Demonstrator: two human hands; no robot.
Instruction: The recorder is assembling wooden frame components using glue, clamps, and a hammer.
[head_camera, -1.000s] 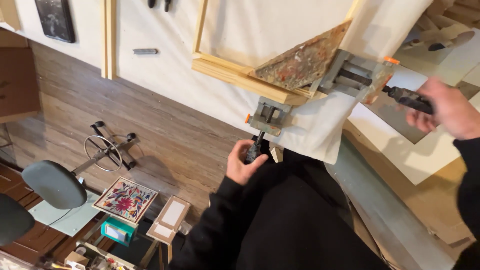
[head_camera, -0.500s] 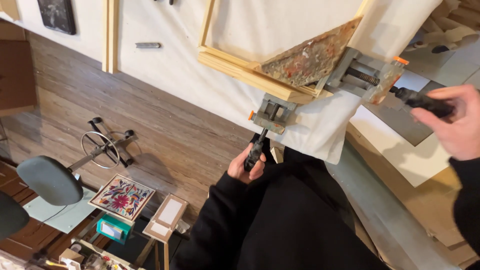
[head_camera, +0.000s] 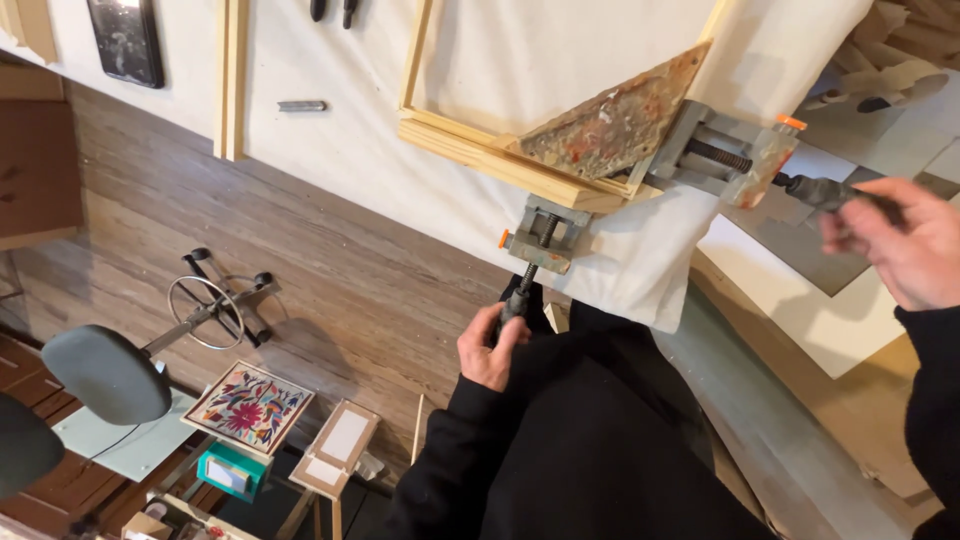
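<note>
The left hand (head_camera: 492, 345) is curled shut around the dark handle (head_camera: 515, 300) of the near screw of a grey metal corner clamp (head_camera: 640, 190), the threaded rod running up into a small jaw block with an orange tip. The right hand (head_camera: 900, 245) is loosely closed about the dark handle (head_camera: 825, 192) of the clamp's other screw, fingers wrapped over its end, though how firmly it grips I cannot tell. The clamp has a rusty, paint-flecked triangular plate and holds the corner of a pale wooden stretcher frame (head_camera: 480, 150), its bars smooth and square-edged. The frame lies on off-white canvas cloth (head_camera: 420, 200) that covers the surface and hangs over its edge in a soft fold beside the clamp. Both black sleeves fill the lower middle of the view. Further along the surface lie a short grey metal bar (head_camera: 302, 105) and a second pale wooden strip (head_camera: 232, 80). Below, on the wood-plank floor, stand a grey padded stool (head_camera: 105, 372), a small wheeled metal stand (head_camera: 210, 305), a floral embroidered panel (head_camera: 248, 408) and a small framed blank panel (head_camera: 340, 445)
</note>
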